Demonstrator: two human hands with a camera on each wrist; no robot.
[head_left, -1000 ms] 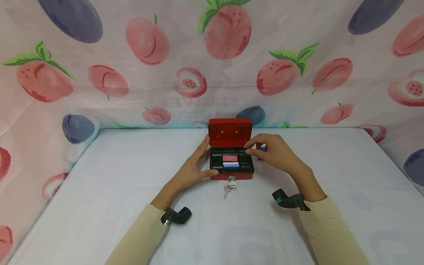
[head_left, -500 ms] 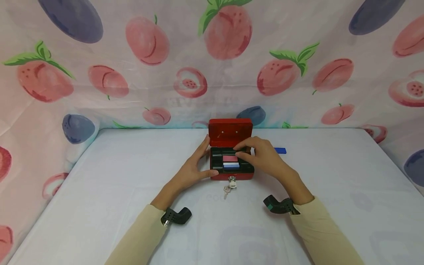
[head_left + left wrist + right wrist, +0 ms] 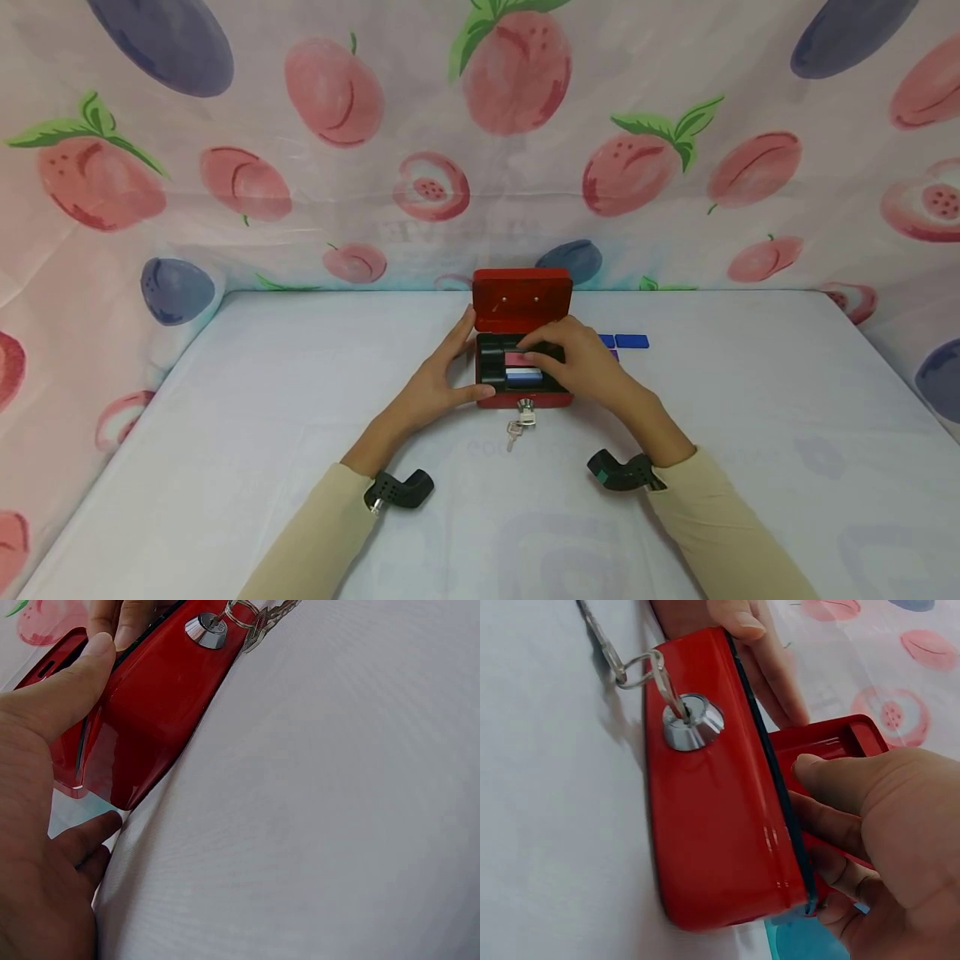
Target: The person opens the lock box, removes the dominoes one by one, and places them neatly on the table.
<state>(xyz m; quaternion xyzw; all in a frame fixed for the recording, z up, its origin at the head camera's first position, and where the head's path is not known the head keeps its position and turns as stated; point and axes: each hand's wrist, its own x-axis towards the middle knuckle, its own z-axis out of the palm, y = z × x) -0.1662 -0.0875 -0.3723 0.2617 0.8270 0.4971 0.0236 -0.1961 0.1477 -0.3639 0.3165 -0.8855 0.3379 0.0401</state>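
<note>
1. A fruit-print backdrop point(image 3: 517, 200) hung at 12 o'clock, behind the table point(image 3: 225, 433) with its white cover.
2. Beige sleeves entered from 7 o'clock (left sleeve point(image 3: 311, 542)) and 5 o'clock (right sleeve point(image 3: 738, 533)).
3. The red box point(image 3: 720, 810) sat on the table between the hands, its lid point(image 3: 517, 304) raised at 12 o'clock.
4. The left hand point(image 3: 438, 375), at the box's 9 o'clock, was spread wide, thumb on the near rim, fingers straight along the side.
5. The right hand point(image 3: 585, 354) reached in from 3 o'clock, thumb and forefinger narrowly apart at the pink piece; whether they pinched it I could not tell.
6. A black tray point(image 3: 491, 362) filled the box's top.
7. Black devices sat at both wrists.
8. Keys point(image 3: 514, 432) hung at 6 o'clock from the lock point(image 3: 694, 724).
9. Within the tray, a blue-and-white piece point(image 3: 523, 375) lay at 6 o'clock of the pink piece point(image 3: 514, 359).
10. A flat blue piece point(image 3: 632, 341) lay on the table at the box's 3 o'clock, beside others partly hidden by the right hand.
</note>
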